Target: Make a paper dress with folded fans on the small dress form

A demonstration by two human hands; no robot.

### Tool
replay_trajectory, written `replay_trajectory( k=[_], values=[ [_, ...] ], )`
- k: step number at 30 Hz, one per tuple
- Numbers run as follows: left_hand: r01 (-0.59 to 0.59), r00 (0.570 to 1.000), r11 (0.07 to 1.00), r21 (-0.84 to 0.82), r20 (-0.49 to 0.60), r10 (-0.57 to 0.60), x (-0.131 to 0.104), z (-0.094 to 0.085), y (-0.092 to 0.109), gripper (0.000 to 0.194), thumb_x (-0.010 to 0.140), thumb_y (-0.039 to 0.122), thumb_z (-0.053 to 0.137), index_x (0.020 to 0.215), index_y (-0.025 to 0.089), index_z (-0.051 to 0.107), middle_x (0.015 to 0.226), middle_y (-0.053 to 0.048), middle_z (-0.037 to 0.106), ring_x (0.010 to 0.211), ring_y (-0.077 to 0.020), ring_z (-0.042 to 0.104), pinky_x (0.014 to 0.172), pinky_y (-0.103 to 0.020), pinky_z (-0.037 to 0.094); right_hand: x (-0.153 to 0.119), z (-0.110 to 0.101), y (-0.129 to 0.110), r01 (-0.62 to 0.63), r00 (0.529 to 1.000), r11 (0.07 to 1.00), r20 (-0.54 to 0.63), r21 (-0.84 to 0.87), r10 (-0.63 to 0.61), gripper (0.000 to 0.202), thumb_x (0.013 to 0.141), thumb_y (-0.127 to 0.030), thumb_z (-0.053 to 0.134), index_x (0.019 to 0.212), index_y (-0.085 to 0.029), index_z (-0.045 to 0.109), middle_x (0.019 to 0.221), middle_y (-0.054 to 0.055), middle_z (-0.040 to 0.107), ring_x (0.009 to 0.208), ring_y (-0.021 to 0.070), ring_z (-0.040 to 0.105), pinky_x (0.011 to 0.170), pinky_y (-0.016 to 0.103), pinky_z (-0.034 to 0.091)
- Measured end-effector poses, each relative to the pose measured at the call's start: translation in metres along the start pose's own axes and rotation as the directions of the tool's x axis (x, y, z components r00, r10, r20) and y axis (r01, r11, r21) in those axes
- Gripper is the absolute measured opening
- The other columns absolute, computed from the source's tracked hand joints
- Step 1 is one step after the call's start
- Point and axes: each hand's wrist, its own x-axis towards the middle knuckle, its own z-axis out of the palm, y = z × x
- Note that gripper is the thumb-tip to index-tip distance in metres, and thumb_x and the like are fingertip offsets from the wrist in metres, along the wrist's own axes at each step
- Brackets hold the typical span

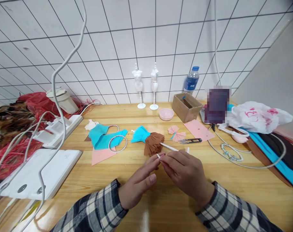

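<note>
My right hand (185, 172) pinches a small white strip (158, 156) between thumb and fingertips. The strip's tip touches the fingers of my left hand (143, 180), which lie stretched out with the thumb apart. Just beyond the hands, a miniature dress form lies on its side in a dress with a blue top (141, 133) and a pleated brown skirt (153, 143). Its white rod (169, 147) sticks out toward my right hand. A pink pleated bow (176, 133) and small thread snips (191, 141) lie to the right of the skirt.
Blue cloth (98, 137), pink cloth (104, 156) and a metal ring (118, 143) lie left. Two white dress forms (138, 84) stand behind, near a pink bowl (166, 114), cardboard box (187, 109) and bottle (192, 80). A cable (55, 75) hangs over the power strip (64, 130).
</note>
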Motion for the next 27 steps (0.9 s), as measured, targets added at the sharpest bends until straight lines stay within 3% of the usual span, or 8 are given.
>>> replay_trajectory(
  k=[3,5,9,12,16,22,27],
  values=[
    [-0.076,0.996,0.982,0.173,-0.036,0.084,0.003,0.0,0.0,0.043,0.098,0.036,0.045,0.14,0.029,0.05,0.151,-0.007,0.043,0.14,-0.0251,0.038,0.114,-0.048,0.034,0.0,0.001,-0.001,-0.036,0.999,0.998,0.025,0.044,0.035,0.007,0.09,-0.018,0.058,0.091,-0.018,0.065,0.083,0.003,0.067,0.074,0.0168,0.058,0.067,0.03,0.043],
    [-0.134,0.983,0.936,0.325,-0.074,0.167,0.007,0.001,0.0,0.037,0.098,0.027,0.044,0.133,0.027,0.056,0.14,-0.009,0.055,0.13,-0.0219,0.05,0.109,-0.043,0.041,0.001,0.004,-0.003,-0.129,0.991,0.981,0.061,0.143,0.121,0.008,0.09,-0.017,0.057,0.087,-0.018,0.064,0.081,0.003,0.065,0.074,0.0157,0.059,0.066,0.028,0.043],
    [-0.146,0.965,0.824,0.547,-0.105,0.241,0.015,0.0,0.0,0.023,0.094,0.018,0.052,0.11,0.023,0.068,0.11,-0.007,0.072,0.101,-0.0169,0.064,0.088,-0.032,0.051,0.0,0.009,-0.007,-0.354,0.933,0.858,0.201,0.372,0.298,0.008,0.089,-0.019,0.059,0.085,-0.02,0.065,0.078,0.0,0.063,0.069,0.0126,0.057,0.063,0.025,0.043],
    [-0.128,0.96,0.774,0.62,-0.119,0.253,0.016,-0.003,0.001,0.017,0.092,0.017,0.056,0.099,0.022,0.07,0.1,-0.004,0.075,0.089,-0.015,0.066,0.08,-0.028,0.051,-0.001,0.011,-0.011,-0.419,0.907,0.788,0.242,0.452,0.343,0.008,0.089,-0.022,0.061,0.086,-0.022,0.068,0.075,-0.001,0.062,0.067,0.012,0.057,0.061,0.024,0.044],
    [-0.102,0.942,0.766,0.635,-0.185,0.28,0.015,-0.003,0.003,0.015,0.089,0.016,0.058,0.095,0.021,0.071,0.091,-0.003,0.076,0.083,-0.0135,0.068,0.076,-0.024,0.052,-0.004,0.012,-0.013,-0.406,0.914,0.769,0.217,0.493,0.344,0.013,0.092,-0.022,0.058,0.089,-0.021,0.07,0.078,0.001,0.065,0.071,0.0127,0.06,0.063,0.024,0.046],
    [-0.064,0.926,0.81,0.583,-0.268,0.266,0.017,-0.001,0.008,0.022,0.08,0.009,0.058,0.087,0.022,0.075,0.085,-0.001,0.078,0.078,-0.0128,0.071,0.075,-0.021,0.055,-0.008,0.012,-0.015,-0.269,0.963,0.844,0.135,0.464,0.232,0.018,0.093,-0.019,0.055,0.102,-0.021,0.071,0.084,0.004,0.069,0.075,0.0137,0.063,0.065,0.025,0.051],
    [-0.016,0.949,0.876,0.481,-0.268,0.164,0.017,-0.002,0.011,0.026,0.082,0.012,0.055,0.091,0.021,0.078,0.091,-0.004,0.079,0.085,-0.0165,0.073,0.079,-0.025,0.057,-0.009,0.012,-0.016,-0.191,0.981,0.889,0.102,0.416,0.163,0.02,0.093,-0.017,0.055,0.106,-0.021,0.07,0.091,0.004,0.072,0.081,0.0146,0.066,0.07,0.026,0.054]
  ],
)
